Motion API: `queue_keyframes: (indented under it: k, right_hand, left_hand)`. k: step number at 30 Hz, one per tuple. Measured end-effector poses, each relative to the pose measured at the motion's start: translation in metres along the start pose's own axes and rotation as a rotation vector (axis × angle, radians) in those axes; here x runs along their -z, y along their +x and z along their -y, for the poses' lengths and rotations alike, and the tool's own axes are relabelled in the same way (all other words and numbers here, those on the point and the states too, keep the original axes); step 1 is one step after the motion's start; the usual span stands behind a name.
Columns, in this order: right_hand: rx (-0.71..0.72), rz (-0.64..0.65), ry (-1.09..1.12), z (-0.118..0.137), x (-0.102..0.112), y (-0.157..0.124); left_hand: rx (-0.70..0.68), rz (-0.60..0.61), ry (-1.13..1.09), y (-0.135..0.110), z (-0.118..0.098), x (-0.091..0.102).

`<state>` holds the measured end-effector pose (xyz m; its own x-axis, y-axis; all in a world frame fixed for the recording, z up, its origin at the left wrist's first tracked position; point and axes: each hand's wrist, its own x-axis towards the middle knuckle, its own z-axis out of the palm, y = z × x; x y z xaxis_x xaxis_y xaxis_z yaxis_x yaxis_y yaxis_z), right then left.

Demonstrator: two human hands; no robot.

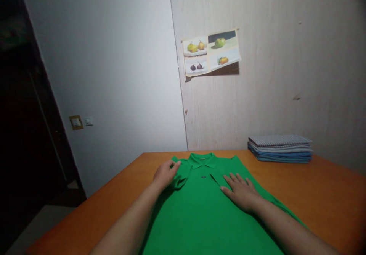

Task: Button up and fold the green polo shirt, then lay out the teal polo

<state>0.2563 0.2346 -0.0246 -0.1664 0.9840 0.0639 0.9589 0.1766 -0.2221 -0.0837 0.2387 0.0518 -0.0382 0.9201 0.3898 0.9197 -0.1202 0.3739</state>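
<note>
Green polo [200,213] lies flat on the table [328,194], collar at 12 o'clock. Left hand [165,174] pinches the shoulder fold; right hand [240,191] rests spread, palm down. Folded stack [280,148] at 2 o'clock.

Two bare forearms enter from the lower edge, uncovered as far as the picture shows, with no sleeve, cuff, watch or bracelet in sight. The bare left hand [165,174] and the bare right hand [240,191] wear no gloves, and no rings show on the fingers; the nails look short and unpainted.
</note>
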Motion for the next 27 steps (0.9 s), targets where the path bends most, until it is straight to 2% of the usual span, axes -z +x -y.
queue_keyframes:
  k: [3,6,8,11,14,16,18,20,22,27]
  right_hand:
    - [0.001,0.002,0.003,0.001,0.001,-0.001]
    - [-0.001,0.011,0.007,0.001,0.002,-0.002]
    - [0.004,0.011,0.012,0.002,0.004,-0.003]
    - [0.005,0.014,0.014,0.002,0.005,-0.004]
    - [0.005,0.026,0.008,0.003,0.006,-0.004]
    - [0.005,0.036,0.005,0.003,0.007,-0.004]
    - [0.003,0.046,0.003,0.004,0.008,-0.005]
    - [0.006,0.056,-0.001,0.004,0.01,-0.005]
    - [0.008,0.063,-0.009,0.005,0.012,-0.006]
    - [0.008,0.067,-0.021,0.005,0.013,-0.009]
  left_hand:
    - [0.095,-0.111,0.042,0.014,0.012,0.009]
    - [0.113,-0.112,0.072,0.025,0.018,0.009]
    - [0.087,-0.08,0.073,0.026,0.016,0.0]
    - [0.028,0.016,0.064,0.018,0.01,-0.025]
    - [-0.004,0.189,0.089,0.002,0.007,-0.049]
    - [-0.004,0.313,0.128,-0.006,0.008,-0.056]
    - [0.003,0.369,0.11,-0.005,0.01,-0.056]
    - [0.001,0.316,0.001,0.003,0.014,-0.049]
    - [-0.008,0.208,-0.106,0.018,0.018,-0.039]
    - [0.047,-0.053,-0.083,0.054,0.034,-0.015]
